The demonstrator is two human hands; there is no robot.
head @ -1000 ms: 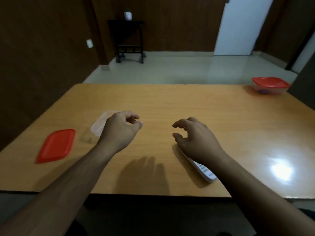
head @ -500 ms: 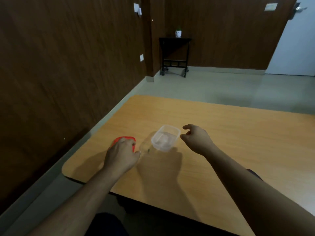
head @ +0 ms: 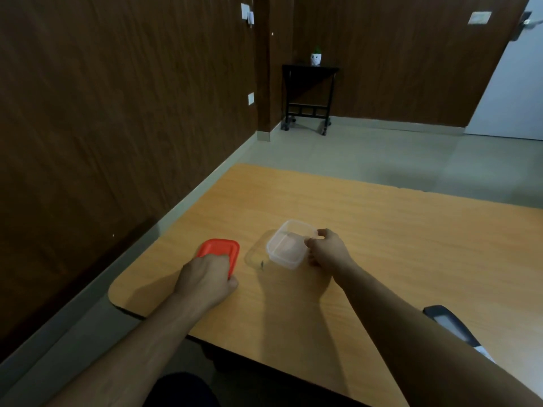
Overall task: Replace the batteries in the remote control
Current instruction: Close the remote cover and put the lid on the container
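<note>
Gripping the near edge of a flat red lid (head: 221,251), the left hand (head: 205,282) has its fingers curled over the lid's top and its thumb at the lid's right corner; the lid lies on the orange wooden worktop (head: 382,245) close to the rounded left corner. Just to the right, the right hand (head: 329,251) pinches the right rim of a small clear plastic container (head: 286,245), thumb and fingers closed on the wall; the container stands upright and open, and whether anything lies inside it cannot be told. Lid and container are near each other but apart. The remote control (head: 449,324) lies at the worktop's near right, a dark end showing, most of it hidden behind the right forearm. Far back, a small black side table (head: 308,98) carrying a white pot stands against the dark wood wall.
</note>
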